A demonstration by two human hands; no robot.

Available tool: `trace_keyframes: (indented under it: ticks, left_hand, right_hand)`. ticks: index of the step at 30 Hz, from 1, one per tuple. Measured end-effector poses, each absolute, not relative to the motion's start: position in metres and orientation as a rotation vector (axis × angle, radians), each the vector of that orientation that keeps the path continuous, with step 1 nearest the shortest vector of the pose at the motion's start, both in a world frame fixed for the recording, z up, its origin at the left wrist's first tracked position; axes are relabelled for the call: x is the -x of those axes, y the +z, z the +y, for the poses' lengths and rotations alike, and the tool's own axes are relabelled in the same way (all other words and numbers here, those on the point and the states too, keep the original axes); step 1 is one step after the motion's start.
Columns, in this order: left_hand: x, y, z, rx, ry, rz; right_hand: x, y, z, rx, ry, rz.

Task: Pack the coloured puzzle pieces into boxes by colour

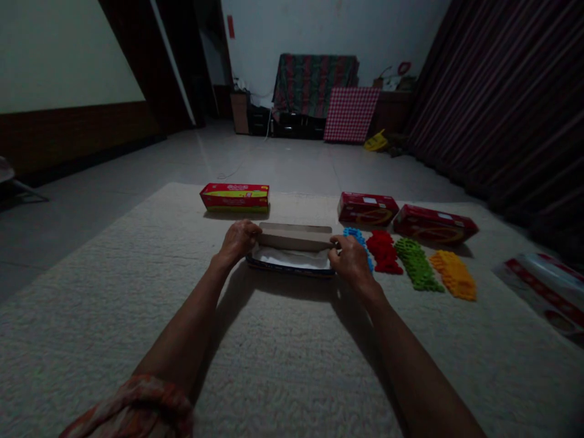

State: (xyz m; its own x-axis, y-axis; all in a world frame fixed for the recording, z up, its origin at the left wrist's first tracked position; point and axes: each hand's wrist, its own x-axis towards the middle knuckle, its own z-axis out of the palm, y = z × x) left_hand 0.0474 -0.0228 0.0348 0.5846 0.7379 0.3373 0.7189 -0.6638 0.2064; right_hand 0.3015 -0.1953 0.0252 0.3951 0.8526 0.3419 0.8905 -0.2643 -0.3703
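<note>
An open long cardboard box (291, 270) lies on the mat in front of me, with a white lining (292, 259) inside. Its grey-brown lid (296, 242) stands raised along the far side. My left hand (239, 239) pinches the lid's left corner, fingers closed. At the right corner, my right hand (351, 259) grips the lid between thumb and fingers. Just past my right hand lie blue plastic pieces (357, 238), partly hidden by it. Beside them are heaps of red pieces (384, 250), green pieces (418, 264) and orange pieces (454, 275).
A red and yellow box (236, 198) sits at the mat's far left. Two dark red boxes, a nearer-centre box (367, 209) and an outer box (435, 225), stand behind the pieces. A shiny plastic package (550, 286) lies at right on the pale mat (137, 304).
</note>
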Motion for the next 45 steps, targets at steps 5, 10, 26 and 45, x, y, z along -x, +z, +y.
trace_keyframes:
  ticks: [5,10,26,45]
  left_hand:
    - [-0.051,0.025,-0.011,-2.674,0.775,1.194]
    - [-0.044,0.011,0.002,-2.459,0.867,1.031]
    - [-0.012,0.024,0.014,-2.158,0.601,0.648]
    - [-0.01,0.023,0.018,-2.223,0.573,0.802]
  right_hand:
    - [-0.308,0.016,-0.189,2.12,-0.089,-1.461]
    - [-0.313,0.014,-0.189,2.114,-0.084,-1.483]
    - [-0.311,0.025,-0.206,2.038,0.17,-1.585]
    - [-0.38,0.031,-0.279,2.219,0.116,-1.574]
